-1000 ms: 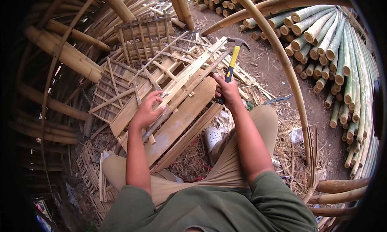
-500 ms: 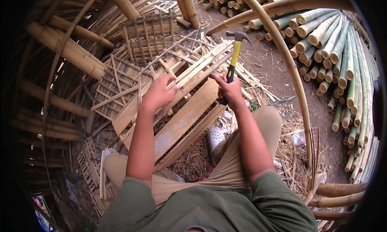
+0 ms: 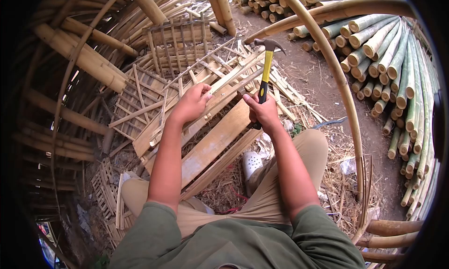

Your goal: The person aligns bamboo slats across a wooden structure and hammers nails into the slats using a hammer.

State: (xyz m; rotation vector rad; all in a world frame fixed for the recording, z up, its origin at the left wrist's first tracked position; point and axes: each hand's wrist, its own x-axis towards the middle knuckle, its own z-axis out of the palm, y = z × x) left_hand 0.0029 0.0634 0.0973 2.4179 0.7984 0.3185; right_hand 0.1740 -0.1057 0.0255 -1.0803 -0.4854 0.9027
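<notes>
Jutting forward from the right hand's grip (image 3: pixel 265 112), clenched around the black handle (image 3: pixel 263 91): the hammer (image 3: pixel 267 65).

Head view: no text, label, brand, number or sign is legible. The hammer (image 3: pixel 267 65) bears a small yellow oval on its black grip, too small for any lettering on it to be made out.
</notes>
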